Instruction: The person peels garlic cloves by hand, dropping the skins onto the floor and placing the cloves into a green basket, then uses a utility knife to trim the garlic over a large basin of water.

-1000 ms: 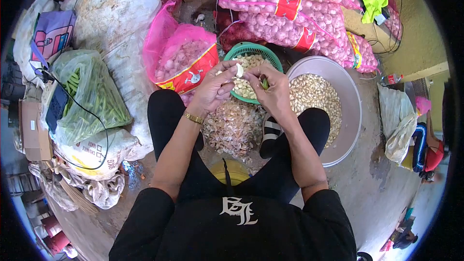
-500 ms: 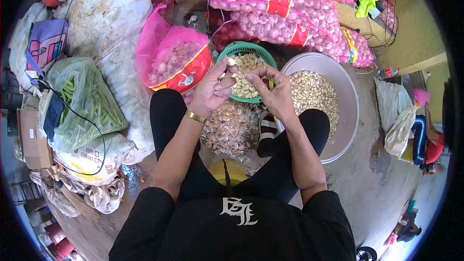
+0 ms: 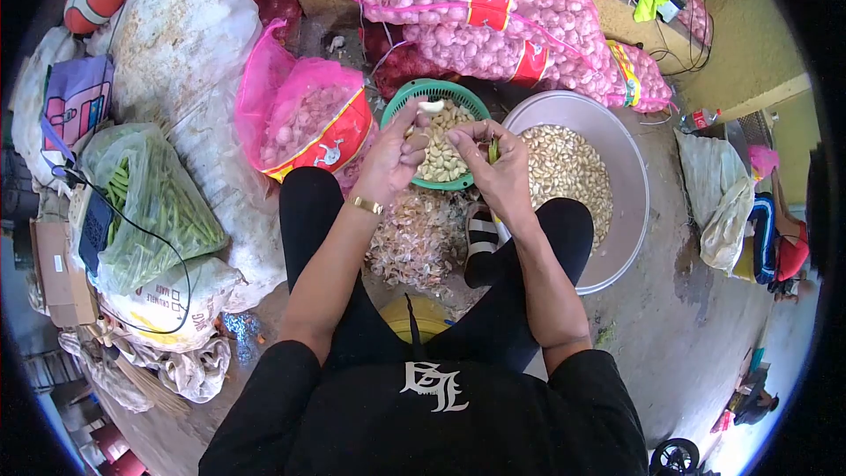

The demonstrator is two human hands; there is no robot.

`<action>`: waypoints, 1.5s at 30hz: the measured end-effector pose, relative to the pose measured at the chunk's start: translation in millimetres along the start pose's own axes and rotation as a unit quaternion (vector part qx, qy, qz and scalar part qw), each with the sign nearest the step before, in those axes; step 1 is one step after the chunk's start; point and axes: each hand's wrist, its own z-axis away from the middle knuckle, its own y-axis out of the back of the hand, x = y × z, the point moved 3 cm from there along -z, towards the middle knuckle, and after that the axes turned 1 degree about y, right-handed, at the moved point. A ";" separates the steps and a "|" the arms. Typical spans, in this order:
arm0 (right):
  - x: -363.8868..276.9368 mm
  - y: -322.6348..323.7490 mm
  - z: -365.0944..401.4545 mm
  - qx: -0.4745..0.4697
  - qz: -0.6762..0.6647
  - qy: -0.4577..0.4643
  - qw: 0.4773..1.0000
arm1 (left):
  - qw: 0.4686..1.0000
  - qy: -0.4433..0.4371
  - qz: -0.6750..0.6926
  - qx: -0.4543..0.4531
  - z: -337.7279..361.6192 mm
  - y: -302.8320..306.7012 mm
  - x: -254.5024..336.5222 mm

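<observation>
My left hand (image 3: 393,157) is raised over the near left side of a green plastic basket (image 3: 483,106). Its fingers pinch a pale garlic clove (image 3: 431,107). Close by on the right, my right hand (image 3: 499,163) is closed, thumb against forefinger, around a small green object (image 3: 493,152) whose full shape is hidden. Garlic cloves (image 3: 443,161) fill the basket below both hands. To the right stands a wide pale basin (image 3: 633,220) holding many cloves (image 3: 568,167). A heap of papery garlic skins (image 3: 410,242) lies on the floor between my legs.
An opened pink mesh sack of garlic bulbs (image 3: 308,123) stands at the left, with full garlic sacks (image 3: 529,26) stacked behind. A plastic bag of green pods (image 3: 159,203) and a white sack (image 3: 189,44) lie farther left. Another person (image 3: 793,247) is at the far right.
My left hand has tilted up and the clove in its fingers shows more clearly. My right hand stays near it, still closed. The view has shifted slightly.
</observation>
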 end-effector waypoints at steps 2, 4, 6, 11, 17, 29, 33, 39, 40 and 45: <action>4.3 1.1 0.0 0.007 -0.011 -0.003 1.000 | 0.996 -0.026 -0.081 0.029 -6.9 -11.1 2.7; 9.5 3.4 -0.4 0.003 0.004 -0.001 1.000 | 0.997 -0.031 -0.068 0.036 -12.0 -2.2 1.5; 10.2 2.7 -0.5 -0.003 0.015 0.002 1.000 | 0.996 -0.041 -0.057 0.046 -11.7 8.2 3.1; -3.2 -9.0 10.0 -0.136 0.104 -0.001 0.985 | 1.000 -0.024 0.005 0.004 0.0 11.4 10.3; 27.4 -26.8 25.4 -0.322 0.231 0.080 0.915 | 0.999 -0.013 0.038 -0.025 17.8 14.7 22.3; 6.5 -54.0 -8.0 -0.118 0.097 0.035 0.988 | 0.959 -0.050 -0.276 0.039 49.1 15.4 27.5; 18.9 -59.0 -17.2 -0.104 0.107 -0.004 0.989 | 0.907 -0.077 -0.412 -0.048 56.4 11.7 23.9; 41.8 -58.6 -25.1 -0.107 -0.010 -0.127 0.986 | 0.917 -0.098 -0.386 -0.017 62.9 9.7 29.3; 40.5 -57.5 -26.5 -0.090 -0.061 -0.117 0.987 | 0.941 -0.106 -0.321 0.019 63.7 7.6 32.0; 34.2 -58.4 -26.6 -0.074 -0.053 -0.101 0.991 | 0.949 -0.109 -0.295 0.008 58.8 21.9 40.3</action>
